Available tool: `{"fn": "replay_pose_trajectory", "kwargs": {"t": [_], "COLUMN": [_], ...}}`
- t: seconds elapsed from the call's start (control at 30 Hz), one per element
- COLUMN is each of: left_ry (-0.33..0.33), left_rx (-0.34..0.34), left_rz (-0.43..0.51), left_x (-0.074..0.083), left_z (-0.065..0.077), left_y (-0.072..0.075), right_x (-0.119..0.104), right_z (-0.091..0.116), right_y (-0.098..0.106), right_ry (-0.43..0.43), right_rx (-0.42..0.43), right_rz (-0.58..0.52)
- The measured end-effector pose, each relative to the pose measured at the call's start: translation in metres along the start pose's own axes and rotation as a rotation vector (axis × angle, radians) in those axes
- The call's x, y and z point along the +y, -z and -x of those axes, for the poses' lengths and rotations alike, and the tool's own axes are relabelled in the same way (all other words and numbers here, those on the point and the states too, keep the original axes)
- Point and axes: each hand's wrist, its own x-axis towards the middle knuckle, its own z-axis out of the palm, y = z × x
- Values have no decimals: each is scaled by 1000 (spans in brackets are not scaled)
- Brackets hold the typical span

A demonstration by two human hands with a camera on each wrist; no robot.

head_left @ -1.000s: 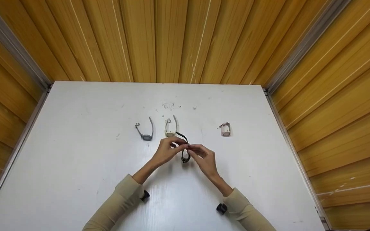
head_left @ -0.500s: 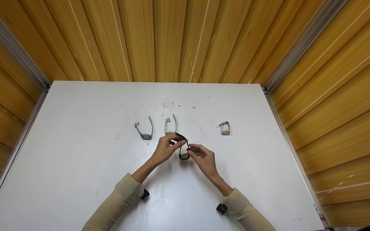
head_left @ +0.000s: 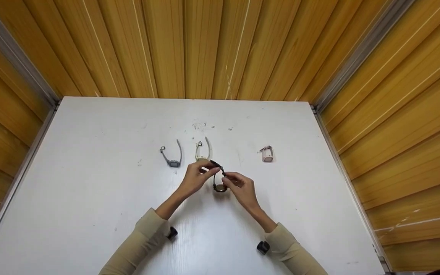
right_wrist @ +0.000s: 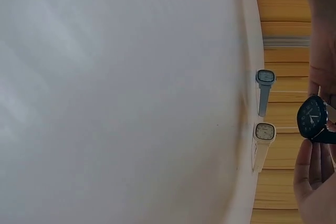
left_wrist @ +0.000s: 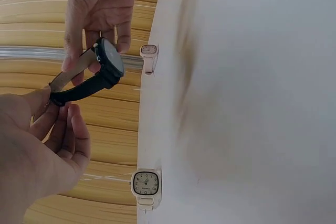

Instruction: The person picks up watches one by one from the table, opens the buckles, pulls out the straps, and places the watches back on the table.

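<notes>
A black wristwatch (head_left: pixel 220 188) with a round dial hangs between the two hands, above the white table (head_left: pixel 90 183). Its strap is bent into a loop. In the left wrist view, my left hand (left_wrist: pixel 44 150) pinches the strap (left_wrist: pixel 84 88) at the end away from the watch case. My right hand (head_left: pixel 243 189) holds the strap from the other side, its fingers near the case. The right wrist view shows the dial (right_wrist: pixel 312 117) between both hands, cut off by the frame's edge. Fingertips hide part of the strap in the head view.
Beyond the hands lie a grey watch (head_left: pixel 174 163) and a cream watch (head_left: pixel 209 147), both with straps spread apart. A pink watch (head_left: pixel 267 154) with its strap looped stands to the right. Yellow wood-look panels (head_left: pixel 201 49) border the table.
The hands were close together at the strap; my left hand has shifted slightly away from the right. The strap loop looks wider, and the case has risen a little.
</notes>
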Motion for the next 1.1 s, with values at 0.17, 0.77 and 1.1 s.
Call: {"fn": "replay_pose_trajectory", "kwargs": {"t": [0.17, 0.77, 1.1], "left_ry": [20, 15, 60], "left_rx": [2, 57, 66], "left_rz": [19, 40, 112], "left_x": [-1, 1, 1], "left_z": [1, -3, -2], "left_y": [0, 7, 6], "right_x": [1, -1, 27], "right_z": [0, -1, -5], "right_y": [-1, 2, 2], "right_ry": [-3, -15, -20], "right_rx": [18, 4, 58], "right_rz": [-2, -79, -103]}}
